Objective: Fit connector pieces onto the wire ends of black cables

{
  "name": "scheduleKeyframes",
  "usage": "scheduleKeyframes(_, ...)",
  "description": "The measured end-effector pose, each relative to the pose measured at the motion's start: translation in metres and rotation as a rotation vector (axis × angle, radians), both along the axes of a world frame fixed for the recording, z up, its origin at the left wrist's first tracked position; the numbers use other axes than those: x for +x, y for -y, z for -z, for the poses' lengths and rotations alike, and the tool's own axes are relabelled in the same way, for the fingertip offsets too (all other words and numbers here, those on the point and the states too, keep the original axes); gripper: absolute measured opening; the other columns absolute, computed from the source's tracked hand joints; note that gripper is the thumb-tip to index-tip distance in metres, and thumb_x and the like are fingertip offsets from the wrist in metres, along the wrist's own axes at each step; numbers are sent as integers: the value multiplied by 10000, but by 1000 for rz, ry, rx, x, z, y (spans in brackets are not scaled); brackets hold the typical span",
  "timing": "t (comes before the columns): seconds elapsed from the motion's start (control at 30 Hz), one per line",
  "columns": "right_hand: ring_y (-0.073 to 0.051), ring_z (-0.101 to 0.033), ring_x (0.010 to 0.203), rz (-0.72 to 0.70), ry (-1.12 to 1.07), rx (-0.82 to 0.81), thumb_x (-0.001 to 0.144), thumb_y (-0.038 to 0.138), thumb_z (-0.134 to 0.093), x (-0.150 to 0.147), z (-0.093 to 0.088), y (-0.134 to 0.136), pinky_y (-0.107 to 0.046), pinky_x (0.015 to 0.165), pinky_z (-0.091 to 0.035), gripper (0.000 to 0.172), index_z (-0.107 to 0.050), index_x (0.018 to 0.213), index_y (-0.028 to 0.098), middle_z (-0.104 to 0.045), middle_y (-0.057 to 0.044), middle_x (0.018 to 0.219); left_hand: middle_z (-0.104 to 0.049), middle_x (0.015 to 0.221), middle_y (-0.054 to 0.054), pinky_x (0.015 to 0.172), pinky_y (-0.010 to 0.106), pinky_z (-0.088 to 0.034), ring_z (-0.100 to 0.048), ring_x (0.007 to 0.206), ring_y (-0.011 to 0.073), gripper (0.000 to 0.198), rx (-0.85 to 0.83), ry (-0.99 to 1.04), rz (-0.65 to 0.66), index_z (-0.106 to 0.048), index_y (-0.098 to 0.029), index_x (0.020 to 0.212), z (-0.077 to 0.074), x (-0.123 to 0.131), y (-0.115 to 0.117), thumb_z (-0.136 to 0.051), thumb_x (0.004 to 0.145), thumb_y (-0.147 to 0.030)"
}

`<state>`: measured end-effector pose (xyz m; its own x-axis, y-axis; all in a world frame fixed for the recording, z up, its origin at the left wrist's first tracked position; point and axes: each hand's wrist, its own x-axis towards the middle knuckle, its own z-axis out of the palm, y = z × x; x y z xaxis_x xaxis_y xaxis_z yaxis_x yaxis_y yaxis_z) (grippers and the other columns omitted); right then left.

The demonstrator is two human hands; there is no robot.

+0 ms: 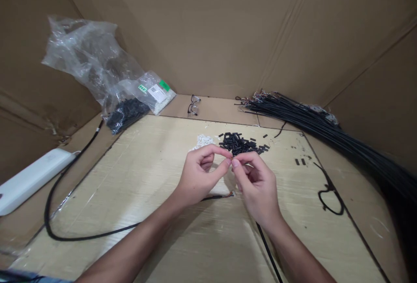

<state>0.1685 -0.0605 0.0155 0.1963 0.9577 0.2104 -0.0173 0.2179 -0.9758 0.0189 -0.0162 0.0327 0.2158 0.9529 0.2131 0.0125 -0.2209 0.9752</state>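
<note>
Over the middle of the table, my left hand (pixel 199 174) and my right hand (pixel 259 185) meet fingertip to fingertip. Both are closed in a pinch on what look like thin wires (pixel 231 157); only a tiny orange-yellow bit shows between the fingers. A black cable (pixel 269 252) runs up from the front edge and disappears behind my right hand. Below the hands lies a cable end with coloured wires and a small white connector (pixel 232 194). Just beyond the fingertips are a pile of short black tubes (pixel 239 143) and a heap of small white connectors (pixel 205 140).
A bundle of black cables (pixel 293 113) stretches along the right side. At the back left are clear plastic bags (pixel 97 61) with black and white parts. Glasses (pixel 193 105) lie by the back wall. A white box (pixel 35 178) sits left; a black cable loop (pixel 331 202) lies right.
</note>
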Motion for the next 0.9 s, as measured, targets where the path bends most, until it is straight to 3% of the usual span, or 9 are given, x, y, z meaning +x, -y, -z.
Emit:
scheduleKeyframes(0.33,-86,-409,507,45,44,-3,1039,359,-721,2,4,1,-204,445,-313,189,-689,934,206,-529,58,641,-199,575,-111,512,272,-127,-155,530,91,214,-37,8,-37,-814,-163,854,9,4,-1,-808,899,-371)
scheduleKeyframes(0.7,-56,-466,407,56,-217,-91,953,497,-852,2,4,-5,-176,383,-302,367,-576,1011,263,-644,65,762,-248,590,-100,536,284,-173,-216,541,101,168,26,-72,-16,-802,-179,896,12,5,4,-769,959,-331)
scheduleKeyframes(0.9,-73,-382,480,-13,-90,-63,1089,434,-682,5,5,-1,-196,442,-298,197,-677,1039,244,-510,74,683,-256,595,-97,549,295,-197,-239,541,107,155,43,-88,-34,-798,-188,911,11,5,5,-753,967,-325)
